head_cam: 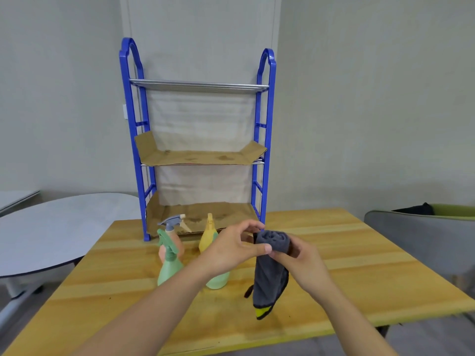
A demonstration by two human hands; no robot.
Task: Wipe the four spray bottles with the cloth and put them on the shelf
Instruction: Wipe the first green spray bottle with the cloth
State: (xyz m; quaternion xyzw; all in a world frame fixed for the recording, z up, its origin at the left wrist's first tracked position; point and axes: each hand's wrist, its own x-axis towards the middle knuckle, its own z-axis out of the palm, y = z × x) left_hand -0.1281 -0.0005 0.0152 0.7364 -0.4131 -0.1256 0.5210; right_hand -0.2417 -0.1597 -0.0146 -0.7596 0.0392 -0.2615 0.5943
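Both my hands hold a grey cloth (270,276) above the wooden table (359,265). My left hand (236,247) pinches its bunched top, and my right hand (305,263) grips it from the right; the cloth hangs down with a yellow corner. Several spray bottles stand on the table to the left: a green one (169,268) in front, a pink one (177,242) with a grey trigger behind it, a yellow one (208,237), and a second green one (218,280) mostly hidden behind my left wrist. The blue shelf (138,150) stands at the table's back, with cardboard on its lower two levels.
A white round table (51,232) sits to the left. A grey chair (424,240) with a green edge stands at the right. The wall is close behind the shelf.
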